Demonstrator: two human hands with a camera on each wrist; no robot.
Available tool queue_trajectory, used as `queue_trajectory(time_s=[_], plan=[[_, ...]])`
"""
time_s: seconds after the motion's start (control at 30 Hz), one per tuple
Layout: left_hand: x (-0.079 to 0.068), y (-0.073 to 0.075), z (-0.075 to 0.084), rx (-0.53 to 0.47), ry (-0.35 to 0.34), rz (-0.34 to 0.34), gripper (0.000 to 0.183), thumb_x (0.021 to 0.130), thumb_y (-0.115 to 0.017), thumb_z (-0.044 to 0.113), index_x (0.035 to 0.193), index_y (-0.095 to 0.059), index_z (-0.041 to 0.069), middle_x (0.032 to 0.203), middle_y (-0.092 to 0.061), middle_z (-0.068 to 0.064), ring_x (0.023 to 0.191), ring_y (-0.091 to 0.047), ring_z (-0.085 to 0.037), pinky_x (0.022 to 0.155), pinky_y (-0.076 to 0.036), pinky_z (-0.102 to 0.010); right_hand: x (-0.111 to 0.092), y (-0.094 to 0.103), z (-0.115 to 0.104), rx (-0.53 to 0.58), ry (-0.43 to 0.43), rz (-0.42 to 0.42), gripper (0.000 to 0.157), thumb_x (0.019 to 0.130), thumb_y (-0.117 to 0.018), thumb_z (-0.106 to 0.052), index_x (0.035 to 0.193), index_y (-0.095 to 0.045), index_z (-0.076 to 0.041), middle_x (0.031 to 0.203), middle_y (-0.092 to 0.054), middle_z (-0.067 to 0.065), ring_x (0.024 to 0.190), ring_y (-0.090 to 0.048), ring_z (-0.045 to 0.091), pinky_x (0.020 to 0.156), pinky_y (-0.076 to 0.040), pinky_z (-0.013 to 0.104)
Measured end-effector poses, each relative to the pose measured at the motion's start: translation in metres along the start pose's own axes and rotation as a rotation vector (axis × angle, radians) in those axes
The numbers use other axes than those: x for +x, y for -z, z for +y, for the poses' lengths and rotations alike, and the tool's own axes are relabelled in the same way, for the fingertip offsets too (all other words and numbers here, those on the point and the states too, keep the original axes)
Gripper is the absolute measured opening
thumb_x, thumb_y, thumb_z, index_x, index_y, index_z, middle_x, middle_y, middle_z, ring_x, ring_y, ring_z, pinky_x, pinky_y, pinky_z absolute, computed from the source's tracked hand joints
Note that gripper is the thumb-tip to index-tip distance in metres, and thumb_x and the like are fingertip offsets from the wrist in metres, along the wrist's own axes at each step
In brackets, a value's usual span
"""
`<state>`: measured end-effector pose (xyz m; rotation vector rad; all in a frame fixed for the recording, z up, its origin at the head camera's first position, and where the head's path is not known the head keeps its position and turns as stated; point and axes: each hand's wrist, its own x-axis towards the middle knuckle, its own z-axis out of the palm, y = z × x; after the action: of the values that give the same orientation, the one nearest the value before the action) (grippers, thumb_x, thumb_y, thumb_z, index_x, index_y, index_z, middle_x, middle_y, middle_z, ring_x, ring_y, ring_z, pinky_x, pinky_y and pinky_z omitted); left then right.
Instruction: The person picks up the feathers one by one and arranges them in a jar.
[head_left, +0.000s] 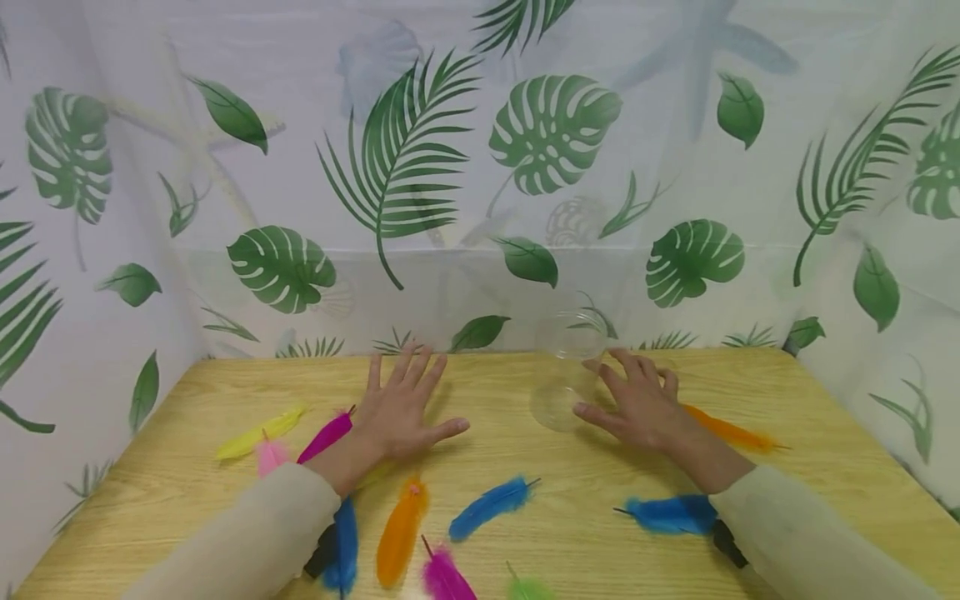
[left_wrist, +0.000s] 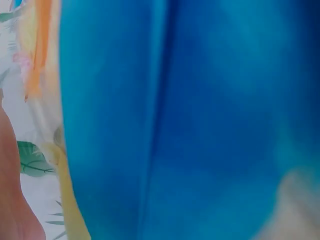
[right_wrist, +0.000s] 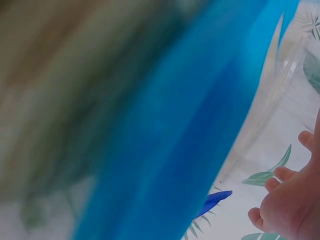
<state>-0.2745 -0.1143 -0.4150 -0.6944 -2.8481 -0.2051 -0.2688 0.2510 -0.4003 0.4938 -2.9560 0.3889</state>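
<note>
My left hand (head_left: pixel 397 412) lies palm down toward the back of the table, fingers spread and thumb out to the right. Nothing is in its grasp. A clear, narrow-waisted vessel (head_left: pixel 561 410) stands upright near the back wall. My right hand (head_left: pixel 637 404) is just right of it, fingers apart and slightly bent, fingertips close to the vessel's side. Under the left wrist lies a blue feather (head_left: pixel 345 542), and a similar blue feather (left_wrist: pixel 115 120) fills most of the left wrist view. Another blue feather (head_left: pixel 671 514) lies by the right sleeve; blue also crosses the right wrist view.
On the wooden table (head_left: pixel 600 558) lie more feathers: a yellow one (head_left: pixel 258 433), a pink one (head_left: pixel 272 454), magenta ones (head_left: pixel 446 575), orange ones (head_left: pixel 401 537), a blue one (head_left: pixel 491 507) and a green one (head_left: pixel 528 587). A leaf-patterned cloth (head_left: pixel 450 183) surrounds the back and sides.
</note>
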Motion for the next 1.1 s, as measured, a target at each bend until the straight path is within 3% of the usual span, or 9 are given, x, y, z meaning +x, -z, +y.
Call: queue_trajectory(time_s=[0.33, 0.63, 0.8, 1.1], plan=[[0.001, 0.000, 0.009, 0.078, -0.019, 0.001, 0.096, 0.088, -0.038, 0.079, 0.160, -0.020, 0.018, 0.168, -0.011, -0.008, 0.156, -0.001, -0.029, 0.118, 0.004, -0.066, 0.004, -0.002, -0.005, 0.003, 0.008, 0.015, 0.076, 0.091, -0.055, -0.066, 0.149, -0.043, -0.018, 0.158, -0.025, 0.022, 0.139, -0.022, 0.049, 0.104, -0.013, 0.073], [0.009, 0.002, 0.024, 0.065, -0.041, -0.041, 0.095, 0.090, -0.034, 0.079, 0.161, -0.013, 0.021, 0.168, -0.001, -0.005, 0.156, 0.003, -0.028, 0.117, 0.013, -0.064, 0.007, -0.009, -0.020, -0.068, 0.035, 0.071, 0.075, 0.090, -0.055, -0.068, 0.147, -0.048, -0.019, 0.154, -0.033, 0.020, 0.137, -0.029, 0.046, 0.103, -0.019, 0.071], [0.010, -0.001, 0.029, 0.033, -0.017, -0.040, 0.094, 0.090, -0.035, 0.078, 0.161, -0.017, 0.019, 0.169, -0.007, -0.007, 0.156, 0.000, -0.028, 0.118, 0.010, -0.064, 0.008, -0.015, -0.025, -0.145, 0.069, 0.111, 0.072, 0.091, -0.056, -0.066, 0.145, -0.049, -0.019, 0.148, -0.040, 0.019, 0.134, -0.035, 0.044, 0.102, -0.025, 0.069], [0.012, -0.004, 0.033, -0.065, 0.026, 0.007, 0.094, 0.090, -0.037, 0.077, 0.160, -0.020, 0.016, 0.168, -0.015, -0.007, 0.155, -0.009, -0.032, 0.117, 0.007, -0.067, 0.007, -0.020, -0.033, -0.177, 0.097, 0.096, 0.070, 0.092, -0.055, -0.065, 0.144, -0.050, -0.019, 0.145, -0.044, 0.020, 0.133, -0.038, 0.043, 0.102, -0.029, 0.068]])
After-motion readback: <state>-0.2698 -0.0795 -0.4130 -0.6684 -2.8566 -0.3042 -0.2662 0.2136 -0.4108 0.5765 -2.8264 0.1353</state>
